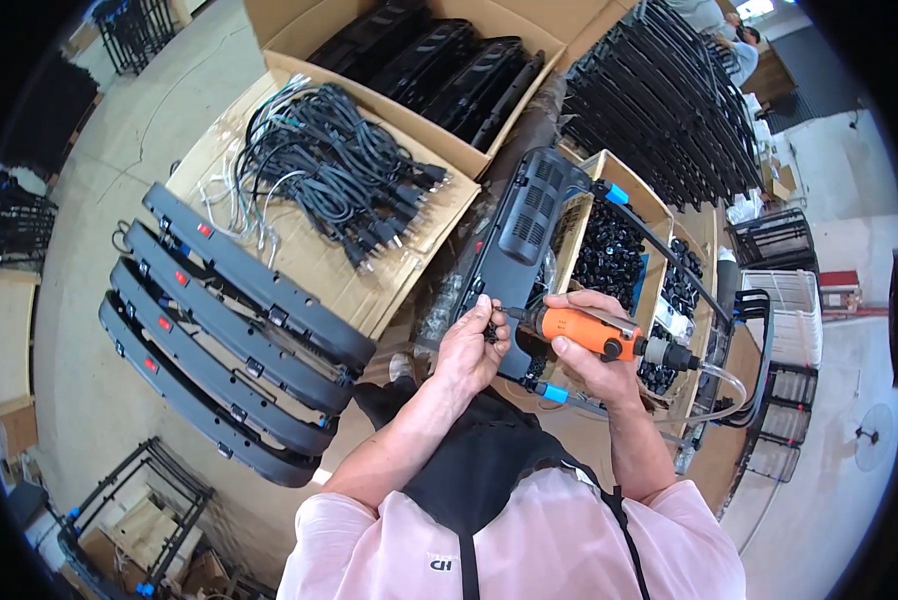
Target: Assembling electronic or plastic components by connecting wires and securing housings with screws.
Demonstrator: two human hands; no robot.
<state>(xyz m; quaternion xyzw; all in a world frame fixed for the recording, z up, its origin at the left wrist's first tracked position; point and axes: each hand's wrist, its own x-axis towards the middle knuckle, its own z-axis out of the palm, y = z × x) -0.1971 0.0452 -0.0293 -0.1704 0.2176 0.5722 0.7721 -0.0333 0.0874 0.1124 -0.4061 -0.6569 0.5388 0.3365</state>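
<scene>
My right hand [601,345] is wrapped round an orange air screwdriver [574,328] with a clear hose [721,378] at its back end. The tool points left, its tip close to the fingers of my left hand [472,345]. That hand is closed in a pinch, with small dark pieces [491,332] showing between the fingers; their kind is too small to tell. Just beyond both hands lies a long dark grey plastic housing [499,250] with a vented raised part [534,212]. My hands partly hide its near end.
Wooden bins [609,165] of small black parts [609,250] stand to the right. Bundled black power cords [339,165] lie on cardboard at the left, above several similar housings [239,375]. A carton [409,105] of black panels and stacked black frames [659,105] stand behind. Another person [744,50] is far right.
</scene>
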